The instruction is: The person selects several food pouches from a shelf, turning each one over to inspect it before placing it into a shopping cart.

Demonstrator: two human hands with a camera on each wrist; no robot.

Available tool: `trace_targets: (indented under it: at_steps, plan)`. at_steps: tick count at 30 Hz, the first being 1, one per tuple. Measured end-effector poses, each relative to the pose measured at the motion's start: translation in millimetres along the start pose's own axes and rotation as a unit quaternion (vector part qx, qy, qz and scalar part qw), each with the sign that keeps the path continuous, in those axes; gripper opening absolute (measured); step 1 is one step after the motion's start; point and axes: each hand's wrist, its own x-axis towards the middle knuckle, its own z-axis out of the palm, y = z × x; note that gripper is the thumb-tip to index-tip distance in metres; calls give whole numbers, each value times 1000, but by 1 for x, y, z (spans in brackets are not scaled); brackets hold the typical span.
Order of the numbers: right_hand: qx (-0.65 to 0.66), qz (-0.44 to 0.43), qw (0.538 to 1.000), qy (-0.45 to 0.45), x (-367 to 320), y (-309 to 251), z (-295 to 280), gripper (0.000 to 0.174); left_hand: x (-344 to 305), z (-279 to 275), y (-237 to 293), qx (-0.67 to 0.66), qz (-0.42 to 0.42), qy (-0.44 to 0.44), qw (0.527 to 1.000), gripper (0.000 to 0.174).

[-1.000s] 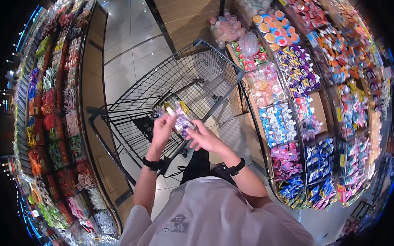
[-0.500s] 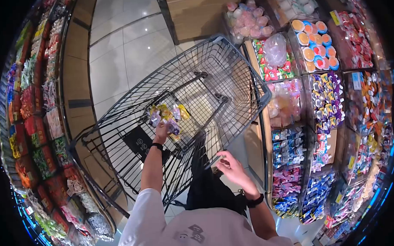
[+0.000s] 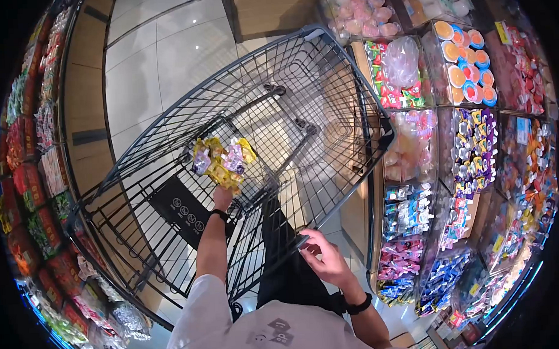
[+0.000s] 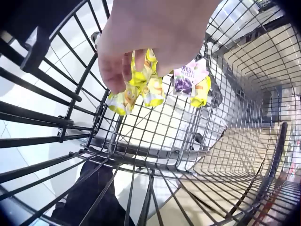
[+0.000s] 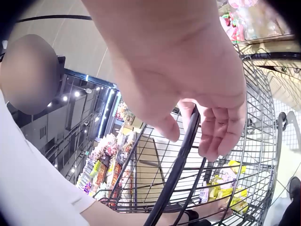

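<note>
Inside the wire cart, the left hand (image 3: 222, 197) reaches down among yellow packets (image 3: 221, 176). In the left wrist view, that hand (image 4: 155, 35) has its fingers curled round yellow packets (image 4: 153, 89), partly hiding them. A purple-and-white packet (image 4: 184, 82) lies beside them on the wire. The right hand (image 3: 327, 259) is at the cart's near side rim. Seen from the right wrist, the rim (image 5: 176, 169) passes between the thumb and the curled fingers of this hand (image 5: 188, 80); the exact contact is partly hidden.
Shelves of packaged sweets (image 3: 472, 149) stand along the right, with cups (image 3: 466, 63) near the top. More stocked shelves (image 3: 27, 183) line the left. A black panel (image 3: 177, 209) with round symbols is on the cart's wire. Tiled floor (image 3: 183, 61) shows beyond the cart.
Both hands were together at a purple-and-white packet above the cart; they have parted. The left went down among the packets, the right moved to the rim. The cart appears larger and further left.
</note>
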Motion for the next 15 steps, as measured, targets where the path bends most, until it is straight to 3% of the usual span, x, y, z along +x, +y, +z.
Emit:
trace_targets:
  at_steps: [2, 4, 5, 7, 10, 12, 14, 15]
  plan:
    - [8, -10, 1000, 3, -1, 2, 2, 45, -14, -10, 20, -37, 17, 12, 999, 43]
    - [17, -19, 1000, 8, -1, 4, 2, 47, -10, -8, 22, -57, -66, -11, 996, 36]
    - [8, -26, 1000, 9, 0, 5, 2, 47, -9, -6, 22, -56, -65, -12, 996, 36]
    - [-1, -32, 999, 12, 0, 7, 3, 47, -11, -1, 22, -116, -201, -86, 969, 29]
    - [-10, -48, 999, 22, 2, 8, 4, 49, -14, 14, 30, -85, -254, -130, 955, 25]
    - [-7, -45, 999, 18, 3, 8, 4, 48, -21, 27, 29, -105, -231, -123, 959, 26]
    - [-13, -45, 999, 22, 4, 10, 4, 48, -9, 64, -3, -233, -232, -34, 944, 29]
    - [-18, -47, 998, 23, 5, 11, 4, 48, -25, 49, 29, -171, -237, -21, 956, 35]
